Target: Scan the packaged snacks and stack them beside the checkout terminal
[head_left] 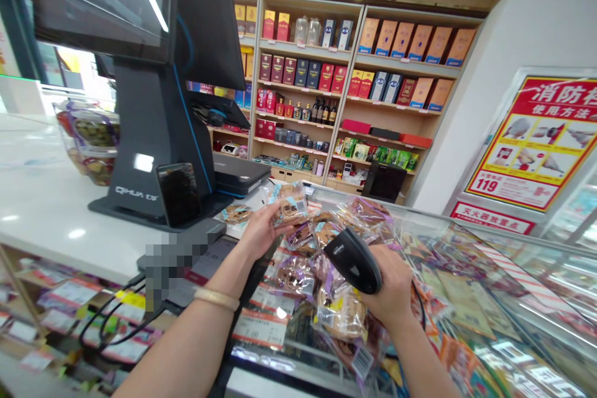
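My left hand (pixel 265 229) is closed on a clear-wrapped baked snack (pixel 289 204), held above the glass counter with its barcode showing. In my right hand (pixel 389 283) is a black barcode scanner (pixel 354 260), its head angled toward the left. Beneath and between my hands lies a pile of similar packets, among them one with purple trim (pixel 295 275) and one with a yellow label (pixel 342 312). Another wrapped snack (pixel 236 214) lies left of my left hand on the white counter. The fingers of my right hand are wrapped round the scanner's handle, which they mostly hide.
A point-of-sale terminal (pixel 149 130) stands on the white counter (pixel 41 211) at left, with a phone-like black device (pixel 178 194) against its base. Black cables (pixel 105 323) hang below. Wrapped goods sit inside the glass case (pixel 466 298) at right. Shelves (pixel 305 46) of boxes line the back wall.
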`<act>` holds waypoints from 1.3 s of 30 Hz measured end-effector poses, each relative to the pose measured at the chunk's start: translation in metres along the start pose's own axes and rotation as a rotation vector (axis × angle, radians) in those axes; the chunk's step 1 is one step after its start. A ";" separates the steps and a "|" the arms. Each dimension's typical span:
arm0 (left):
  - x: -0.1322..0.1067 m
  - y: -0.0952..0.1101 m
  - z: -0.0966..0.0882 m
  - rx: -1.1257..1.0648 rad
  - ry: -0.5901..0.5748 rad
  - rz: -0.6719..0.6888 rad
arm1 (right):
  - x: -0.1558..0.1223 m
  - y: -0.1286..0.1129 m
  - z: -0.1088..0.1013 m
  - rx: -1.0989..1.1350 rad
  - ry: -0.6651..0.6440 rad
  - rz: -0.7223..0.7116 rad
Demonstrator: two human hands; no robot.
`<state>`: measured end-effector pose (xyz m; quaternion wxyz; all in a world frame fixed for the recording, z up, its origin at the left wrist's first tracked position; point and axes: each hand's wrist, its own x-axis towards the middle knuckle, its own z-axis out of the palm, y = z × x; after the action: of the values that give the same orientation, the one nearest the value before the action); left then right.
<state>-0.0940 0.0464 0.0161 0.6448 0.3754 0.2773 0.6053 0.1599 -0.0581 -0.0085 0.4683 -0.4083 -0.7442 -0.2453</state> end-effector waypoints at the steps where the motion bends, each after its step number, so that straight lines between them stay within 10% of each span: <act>1: -0.001 -0.001 0.001 0.030 -0.019 0.011 | 0.000 0.000 0.000 -0.011 -0.010 0.003; 27: -0.006 -0.014 0.009 0.217 -0.050 0.002 | 0.004 -0.005 -0.002 -0.080 -0.151 0.070; 39: 0.028 -0.007 -0.022 -0.276 0.616 0.036 | -0.002 0.003 -0.001 -0.076 -0.060 0.010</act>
<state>-0.1047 0.0776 0.0007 0.5648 0.0890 0.3680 0.7333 0.1632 -0.0584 -0.0097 0.4313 -0.4366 -0.7459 -0.2587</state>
